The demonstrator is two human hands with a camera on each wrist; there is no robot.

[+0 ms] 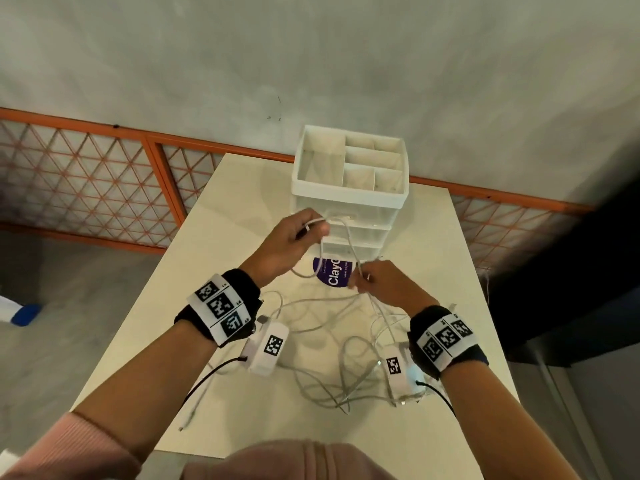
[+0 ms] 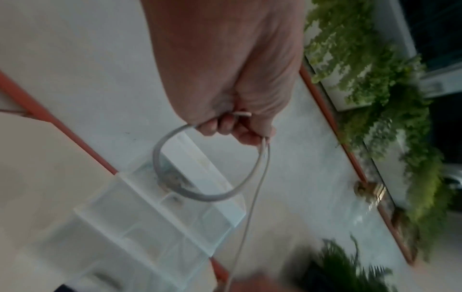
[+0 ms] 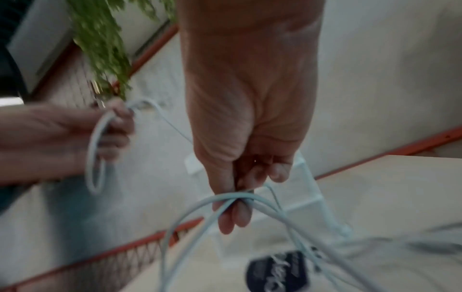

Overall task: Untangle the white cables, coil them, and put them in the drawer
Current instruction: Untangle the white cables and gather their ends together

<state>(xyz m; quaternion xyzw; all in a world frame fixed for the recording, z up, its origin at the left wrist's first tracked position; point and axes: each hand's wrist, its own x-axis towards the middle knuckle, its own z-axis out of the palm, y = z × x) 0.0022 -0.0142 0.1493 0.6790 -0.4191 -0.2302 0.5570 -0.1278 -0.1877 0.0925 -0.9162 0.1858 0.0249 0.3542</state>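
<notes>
My right hand [image 3: 250, 158] hangs fingers-down, thumb and fingertips [image 3: 237, 215] pinching a bundle of white cables [image 3: 225, 199] that arch out to either side of my grip and trail down past it. Off to the side of my grip, my left hand [image 3: 62, 138] holds a small loop of the same cable [image 3: 96, 150], with a thin strand running across toward my wrist. Just behind my fingers stands a clear drawer unit [image 3: 312, 197]; below them, blurred, a dark round sticker [image 3: 275, 272] lies on the pale table [image 3: 387, 187]
</notes>
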